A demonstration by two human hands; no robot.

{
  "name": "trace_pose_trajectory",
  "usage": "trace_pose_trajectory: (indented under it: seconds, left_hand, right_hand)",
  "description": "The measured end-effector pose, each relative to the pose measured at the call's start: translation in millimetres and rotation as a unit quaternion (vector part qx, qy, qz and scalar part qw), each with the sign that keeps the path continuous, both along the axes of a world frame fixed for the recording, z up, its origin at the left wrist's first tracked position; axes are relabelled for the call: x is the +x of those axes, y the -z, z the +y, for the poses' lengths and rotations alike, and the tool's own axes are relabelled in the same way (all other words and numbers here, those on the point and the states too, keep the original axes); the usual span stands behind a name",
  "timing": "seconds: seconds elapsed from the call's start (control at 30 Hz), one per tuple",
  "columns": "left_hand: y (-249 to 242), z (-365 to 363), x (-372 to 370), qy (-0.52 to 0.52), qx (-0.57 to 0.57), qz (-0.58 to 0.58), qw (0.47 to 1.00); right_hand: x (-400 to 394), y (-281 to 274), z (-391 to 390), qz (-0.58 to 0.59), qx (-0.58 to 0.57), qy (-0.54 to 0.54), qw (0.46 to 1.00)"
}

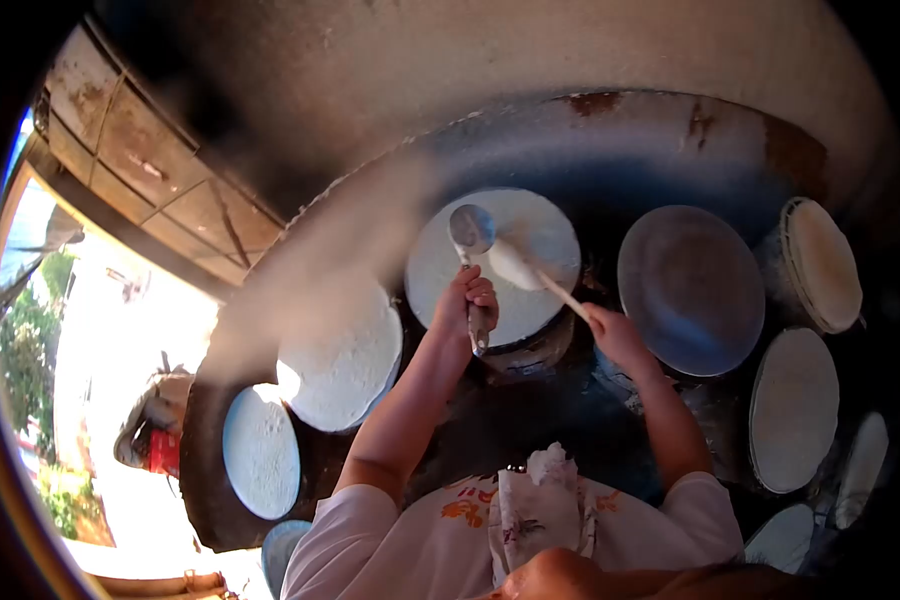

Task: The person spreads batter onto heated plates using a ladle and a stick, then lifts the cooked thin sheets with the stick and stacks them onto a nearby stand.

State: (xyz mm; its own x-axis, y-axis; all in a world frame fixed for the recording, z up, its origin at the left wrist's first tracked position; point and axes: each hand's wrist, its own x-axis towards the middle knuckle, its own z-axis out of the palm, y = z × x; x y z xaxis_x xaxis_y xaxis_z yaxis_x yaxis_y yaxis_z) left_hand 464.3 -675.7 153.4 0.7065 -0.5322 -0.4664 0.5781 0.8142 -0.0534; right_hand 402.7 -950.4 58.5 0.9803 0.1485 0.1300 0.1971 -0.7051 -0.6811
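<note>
My left hand (464,301) is wrapped round the handle of a metal ladle (473,229), its bowl over the round plate in front of me. A thin wooden handle runs from my closed right hand (618,337) to the white-coated head of a spreading paddle (515,265). That head lies over the white layer of batter (538,222) covering the plate. To the right sits a dark, bare round griddle (690,290), close to my right hand. On the left, another round plate carries a white, bumpy-surfaced flatbread (345,360).
More white rounds stand along the left (261,452) and right (795,410). A tilted pale disc (822,265) is at the far right. Behind the plates rises a curved, rust-marked wall (670,125). Steam drifts over the left side. A red object (164,453) shows beyond the left edge.
</note>
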Motion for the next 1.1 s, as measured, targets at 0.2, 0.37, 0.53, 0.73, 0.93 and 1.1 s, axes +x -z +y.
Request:
trace_pose_trajectory:
  seconds: [0.2,0.37,0.53,0.73,0.93,1.1]
  left_hand:
    - [27,2,0,-0.018,0.045,-0.026,0.998]
    - [62,-56,-57,-0.155,0.224,-0.013,0.962]
    - [14,-11,-70,-0.080,-0.373,0.078,0.921]
    - [-61,20,-109,-0.125,-0.302,-0.090,0.941]
    - [-86,18,-119,-0.025,-0.338,-0.099,0.936]
    - [-115,-62,-159,0.152,-0.354,-0.131,0.914]
  right_hand:
    - [-62,44,26,0.097,0.229,0.139,0.959]
    - [-56,22,94,0.248,0.308,0.094,0.914]
    - [-43,-27,86,-0.117,0.031,0.043,0.992]
    - [-19,20,63,0.052,0.138,0.034,0.988]
    - [-106,16,62,0.061,0.131,0.056,0.988]
    - [-244,-49,-33,0.126,0.149,0.148,0.970]
